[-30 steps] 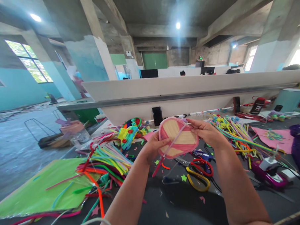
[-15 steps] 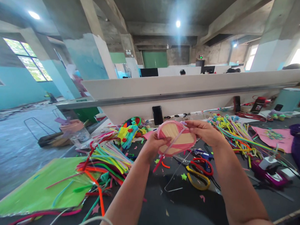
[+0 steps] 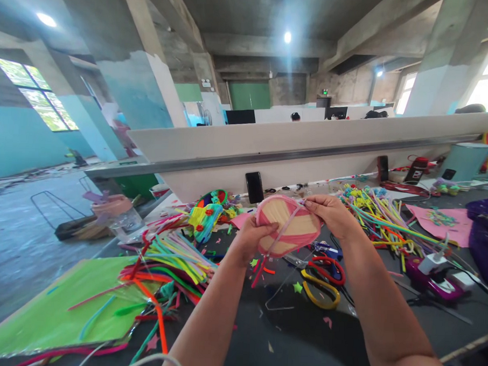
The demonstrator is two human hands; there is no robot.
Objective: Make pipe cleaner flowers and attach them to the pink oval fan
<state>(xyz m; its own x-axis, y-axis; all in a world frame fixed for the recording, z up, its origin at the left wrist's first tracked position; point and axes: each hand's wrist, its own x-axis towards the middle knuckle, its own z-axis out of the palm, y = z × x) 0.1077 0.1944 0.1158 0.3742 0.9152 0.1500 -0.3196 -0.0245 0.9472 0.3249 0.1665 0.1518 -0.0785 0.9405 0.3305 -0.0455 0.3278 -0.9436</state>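
A pink and cream rounded piece (image 3: 296,231) is held up over the dark table. My left hand (image 3: 252,238) grips its left edge, thumb on the face. My right hand (image 3: 326,211) pinches a pale purple strip (image 3: 287,224) at the upper right edge; the strip runs diagonally across the face. Below the piece hangs a pink stem (image 3: 258,274). Red-handled scissors (image 3: 327,270) and a yellow-handled pair (image 3: 322,293) lie beneath, to the right.
Bundles of coloured pipe cleaners (image 3: 180,258) lie left, with more (image 3: 388,221) at right. A green sheet (image 3: 64,304) is front left. A black phone (image 3: 254,187) leans on the partition. A purple power strip (image 3: 437,283) sits right.
The camera view has shifted slightly. The rounded piece has tilted a little, showing more of its face, and my right hand's fingers have closed in nearer its edge.
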